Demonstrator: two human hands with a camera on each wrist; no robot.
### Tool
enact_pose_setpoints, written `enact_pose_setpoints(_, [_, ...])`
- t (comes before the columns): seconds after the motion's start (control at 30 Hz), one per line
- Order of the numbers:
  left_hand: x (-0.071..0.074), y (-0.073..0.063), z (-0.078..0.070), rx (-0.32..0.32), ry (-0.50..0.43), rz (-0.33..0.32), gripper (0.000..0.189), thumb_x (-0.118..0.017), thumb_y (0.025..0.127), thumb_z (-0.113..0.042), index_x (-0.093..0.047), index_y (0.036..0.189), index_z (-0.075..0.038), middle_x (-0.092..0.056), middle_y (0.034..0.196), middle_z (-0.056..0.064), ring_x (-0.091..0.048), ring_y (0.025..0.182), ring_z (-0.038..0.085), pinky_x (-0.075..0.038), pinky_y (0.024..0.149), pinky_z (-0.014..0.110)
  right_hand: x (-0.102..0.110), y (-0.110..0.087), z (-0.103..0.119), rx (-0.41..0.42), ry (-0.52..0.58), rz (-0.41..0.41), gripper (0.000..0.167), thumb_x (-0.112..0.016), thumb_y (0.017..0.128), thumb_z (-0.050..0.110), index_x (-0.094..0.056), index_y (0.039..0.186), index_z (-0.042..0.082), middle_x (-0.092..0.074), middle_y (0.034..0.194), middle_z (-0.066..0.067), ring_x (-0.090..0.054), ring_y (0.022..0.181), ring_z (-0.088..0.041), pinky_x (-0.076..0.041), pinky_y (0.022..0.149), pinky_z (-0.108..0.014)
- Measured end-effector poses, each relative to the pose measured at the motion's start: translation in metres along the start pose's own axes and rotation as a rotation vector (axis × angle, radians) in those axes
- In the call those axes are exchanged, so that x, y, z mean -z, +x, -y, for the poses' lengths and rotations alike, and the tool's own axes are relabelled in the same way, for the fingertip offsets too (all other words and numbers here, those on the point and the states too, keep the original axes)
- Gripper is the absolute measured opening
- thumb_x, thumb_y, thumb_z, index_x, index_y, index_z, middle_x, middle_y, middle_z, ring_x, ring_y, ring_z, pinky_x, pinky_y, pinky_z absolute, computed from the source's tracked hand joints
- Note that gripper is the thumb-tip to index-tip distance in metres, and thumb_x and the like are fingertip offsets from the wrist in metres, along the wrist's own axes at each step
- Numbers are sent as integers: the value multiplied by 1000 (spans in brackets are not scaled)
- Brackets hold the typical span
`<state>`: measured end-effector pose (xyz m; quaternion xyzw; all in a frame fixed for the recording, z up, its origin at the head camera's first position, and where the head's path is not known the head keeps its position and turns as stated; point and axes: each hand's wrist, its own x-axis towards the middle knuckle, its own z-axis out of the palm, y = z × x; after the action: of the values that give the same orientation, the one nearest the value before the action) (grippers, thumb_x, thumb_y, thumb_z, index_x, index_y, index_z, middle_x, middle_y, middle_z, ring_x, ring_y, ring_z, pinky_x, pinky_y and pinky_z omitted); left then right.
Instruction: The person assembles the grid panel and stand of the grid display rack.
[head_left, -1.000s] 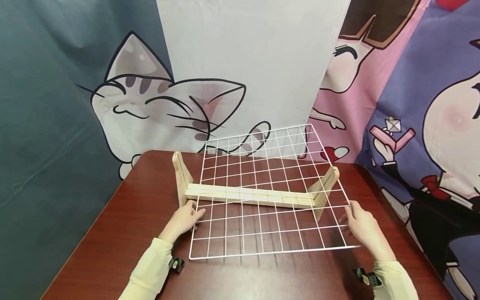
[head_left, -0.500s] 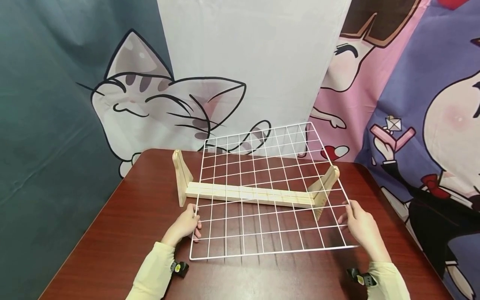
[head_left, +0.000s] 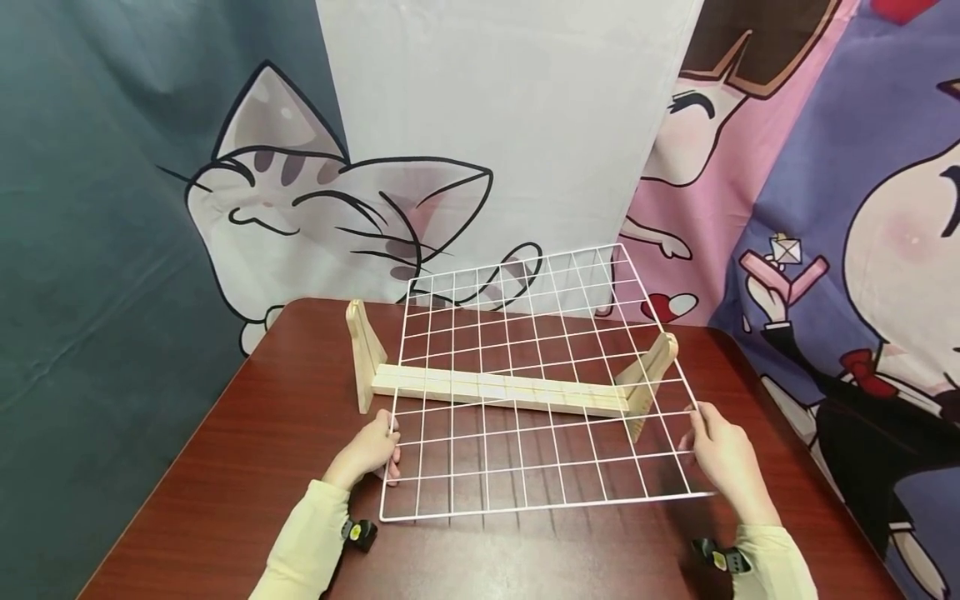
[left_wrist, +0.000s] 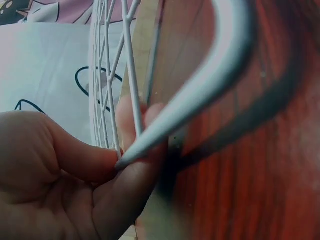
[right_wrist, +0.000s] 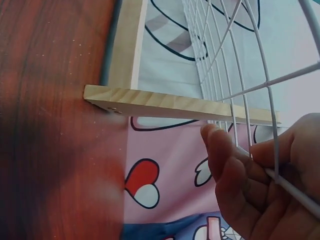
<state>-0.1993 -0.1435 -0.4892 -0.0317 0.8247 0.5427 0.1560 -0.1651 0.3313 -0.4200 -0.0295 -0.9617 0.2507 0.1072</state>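
A white wire grid panel is tilted over a pale wooden stand, its far end higher and its near edge low over the table. My left hand grips the panel's left edge near the front corner. In the left wrist view, thumb and fingers of the left hand pinch the thick outer wire. At the right edge, my right hand holds the frame. Its thumb and curled fingers close round the edge wire in the right wrist view, below the stand's wooden end board.
The stand has an upright board at each end, a left upright and a right upright, joined by a low crossbar. They stand on a reddish-brown table. Behind hangs a cartoon-printed cloth.
My left hand has slid slightly toward the front and its fingers have curled round the panel's left edge. The right forearm has shifted a little inward; panel and stand stay nearly still.
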Motion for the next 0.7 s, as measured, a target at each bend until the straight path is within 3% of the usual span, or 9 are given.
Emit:
enact_pose_setpoints(0.17, [0, -2, 1, -8, -15, -7, 8, -34, 99, 2, -36, 106, 5, -48, 62, 9, -54, 39, 13, -55, 43, 39, 3, 2, 1, 30, -38, -34, 26, -38, 103, 14, -56, 111, -2, -63, 60, -5, -55, 48, -13, -39, 54, -31])
enact_pose_setpoints(0.27, [1, -3, 1, -29, 1, -19, 8, -34, 98, 2, -36, 106, 6, -48, 62, 9, -55, 38, 12, -55, 43, 39, 4, 2, 2, 37, -69, -62, 27, -41, 101, 14, -57, 112, -4, -66, 69, -16, -63, 60, -33, -45, 57, -45])
enact_pose_setpoints(0.4, [4, -2, 0, -47, 39, -59, 7, -36, 98, 2, -38, 104, 5, -48, 61, 9, -54, 37, 12, -55, 42, 38, 2, 1, 1, 39, -89, -93, 28, -44, 100, 14, -58, 116, -4, -66, 88, -28, -62, 84, -53, -46, 66, -60])
enact_pose_setpoints(0.57, [7, -2, -1, -57, 49, -71, 8, -38, 98, 2, -39, 105, 5, -50, 62, 11, -55, 37, 12, -55, 43, 38, 0, -1, 1, 29, -69, -129, 27, -45, 100, 15, -59, 115, -2, -67, 91, -29, -62, 86, -54, -45, 65, -60])
enact_pose_setpoints(0.7, [9, -2, -2, -81, 72, -100, 8, -40, 98, 2, -40, 105, 4, -53, 62, 12, -56, 37, 12, -55, 42, 36, 1, -1, 2, 31, -40, -172, 28, -44, 101, 17, -62, 113, 0, -67, 82, -24, -62, 78, -50, -44, 61, -57])
